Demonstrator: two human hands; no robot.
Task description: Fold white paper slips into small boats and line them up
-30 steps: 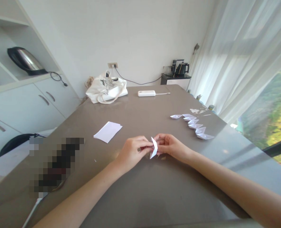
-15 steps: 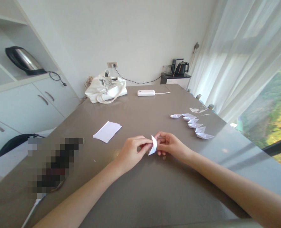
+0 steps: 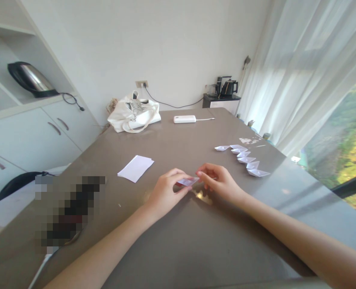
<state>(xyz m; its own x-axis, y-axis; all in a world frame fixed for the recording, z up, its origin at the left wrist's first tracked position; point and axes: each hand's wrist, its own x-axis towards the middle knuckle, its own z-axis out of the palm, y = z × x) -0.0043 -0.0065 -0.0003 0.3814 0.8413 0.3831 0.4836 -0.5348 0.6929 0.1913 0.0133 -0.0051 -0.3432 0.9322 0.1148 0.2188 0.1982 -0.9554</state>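
Above the table, a small white paper boat (image 3: pixel 188 181) lies nearly level between my hands. My left hand (image 3: pixel 167 190) is closed on its left part, with the thumb below and the fingers over the top. At the right tip, the thumb and forefinger of my right hand (image 3: pixel 218 179) are pinched together against the paper; the other fingers are curled and partly hidden. Several finished paper boats (image 3: pixel 257 172) stand in a slanting row to the right. A small stack of white paper sheets (image 3: pixel 135 168) lies to the left of my hands.
Paper scraps (image 3: pixel 248 141) lie near the table's right edge. At the far end are a white handbag (image 3: pixel 135 114) and a white power bank (image 3: pixel 184 119) with a short cable. A blurred-out dark object (image 3: pixel 72 212) with a white cable lies at the left.
The paper boat has turned from upright to nearly level, and my left hand now covers more of it. My right fingers have shifted from its side to its right tip.
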